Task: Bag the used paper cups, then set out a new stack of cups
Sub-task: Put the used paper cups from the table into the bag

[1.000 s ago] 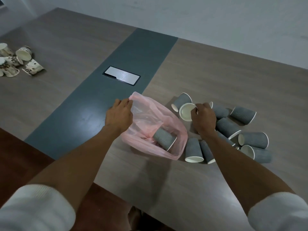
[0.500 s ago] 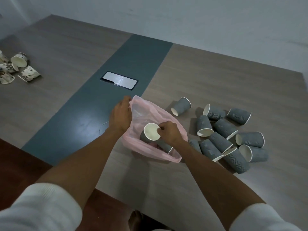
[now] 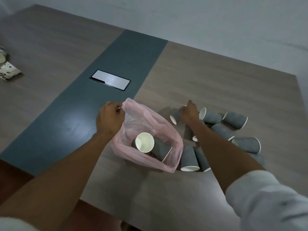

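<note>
Left hand (image 3: 110,118) pinches the rim of the pink bag (image 3: 168,130) at frame centre, holding its mouth up. Two grey cups (image 3: 150,145) lie inside the bag. Right hand (image 3: 189,112) is curled over a grey cup (image 3: 175,115) lying just right of the bag; whether it has lifted off the bench (image 3: 216,84) cannot be told. Loose grey cups (image 3: 235,120) lie scattered at centre right, some hidden under the right forearm. Patterned cups (image 3: 7,72) lie at the left edge. A metal hatch (image 3: 110,80) sits in the dark strip.
</note>
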`<state>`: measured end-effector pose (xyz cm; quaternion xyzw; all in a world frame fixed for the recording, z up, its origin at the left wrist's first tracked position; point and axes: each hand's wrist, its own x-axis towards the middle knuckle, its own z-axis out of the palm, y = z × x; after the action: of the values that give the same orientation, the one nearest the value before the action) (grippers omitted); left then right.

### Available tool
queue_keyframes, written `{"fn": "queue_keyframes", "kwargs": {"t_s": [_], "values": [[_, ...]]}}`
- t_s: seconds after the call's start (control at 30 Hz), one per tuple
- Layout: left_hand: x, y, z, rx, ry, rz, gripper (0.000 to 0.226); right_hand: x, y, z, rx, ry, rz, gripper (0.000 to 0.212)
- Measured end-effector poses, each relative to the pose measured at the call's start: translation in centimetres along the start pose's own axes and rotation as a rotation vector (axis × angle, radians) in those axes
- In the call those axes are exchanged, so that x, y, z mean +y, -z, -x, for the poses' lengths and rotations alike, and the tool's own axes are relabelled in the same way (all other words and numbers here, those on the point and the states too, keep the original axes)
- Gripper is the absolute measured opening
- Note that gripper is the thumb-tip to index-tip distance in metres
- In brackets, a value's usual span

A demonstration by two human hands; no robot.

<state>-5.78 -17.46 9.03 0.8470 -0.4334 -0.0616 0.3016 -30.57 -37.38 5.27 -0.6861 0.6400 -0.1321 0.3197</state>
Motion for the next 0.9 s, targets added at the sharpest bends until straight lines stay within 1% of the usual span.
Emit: {"fn": "queue_keyframes", "kwargs": {"t_s": [0.13, 0.2, 0.27, 0.33, 0.37, 0.4, 0.43, 0.47, 0.5, 0.57, 0.6, 0.63, 0.7, 0.77, 0.83, 0.9], "values": [[-0.2, -0.4, 0.0, 0.031, 0.015, -0.023, 0.018, 1.9, -0.7, -2.5, -0.118, -0.126, 0.02, 0.034], [-0.3, -0.6, 0.0, 0.034, 0.026, -0.021, 0.018, 2.2, -1.1, -2.1, -0.113, -0.125, 0.025, 0.033], [-0.5, -0.8, -0.1, 0.03, 0.032, -0.012, 0.019, 1.3, -0.8, -1.4, 0.005, -0.048, -0.071, 0.026], [-0.3, -0.7, -0.2, 0.031, 0.041, 0.006, 0.019, -0.7, 0.0, -0.1, 0.147, 0.074, -0.257, 0.018], [-0.1, -0.8, -0.2, 0.035, 0.048, 0.018, 0.019, -1.9, 0.6, 0.7, 0.189, 0.121, -0.372, 0.013], [0.2, -0.7, -0.3, 0.041, 0.06, 0.033, 0.019, -3.2, 1.0, 1.9, 0.177, 0.168, -0.502, 0.011], [0.4, -0.5, -0.4, 0.044, 0.076, 0.053, 0.019, -4.3, 1.3, 3.1, 0.137, 0.204, -0.618, 0.013], [0.6, -0.4, -0.4, 0.046, 0.091, 0.081, 0.02, -5.1, 1.2, 4.5, 0.073, 0.253, -0.68, 0.017], [0.7, -0.3, -0.5, 0.043, 0.103, 0.112, 0.02, -5.6, 0.8, 5.9, -0.016, 0.314, -0.674, 0.019], [1.0, 0.0, -0.7, 0.039, 0.129, 0.179, 0.019, -6.5, -0.4, 8.7, -0.193, 0.454, -0.492, 0.012], [1.1, 0.2, -0.9, 0.044, 0.146, 0.211, 0.017, -6.5, -1.5, 9.6, -0.245, 0.526, -0.383, 0.01], [1.1, 0.4, -1.0, 0.055, 0.16, 0.245, 0.016, -6.3, -2.5, 10.3, -0.289, 0.572, -0.307, 0.011], [1.3, 0.7, -1.2, 0.077, 0.172, 0.302, 0.015, -5.9, -4.0, 11.0, -0.387, 0.604, -0.194, 0.015], [1.5, 1.0, -1.2, 0.083, 0.168, 0.322, 0.015, -6.0, -5.1, 11.4, -0.443, 0.673, -0.001, 0.02], [1.6, 1.2, -1.2, 0.093, 0.151, 0.335, 0.015, -6.5, -5.6, 11.9, -0.502, 0.673, 0.198, 0.023], [1.8, 1.5, -0.9, 0.1, 0.127, 0.348, 0.014, -7.3, -5.6, 12.1, -0.564, 0.605, 0.377, 0.038]]}}
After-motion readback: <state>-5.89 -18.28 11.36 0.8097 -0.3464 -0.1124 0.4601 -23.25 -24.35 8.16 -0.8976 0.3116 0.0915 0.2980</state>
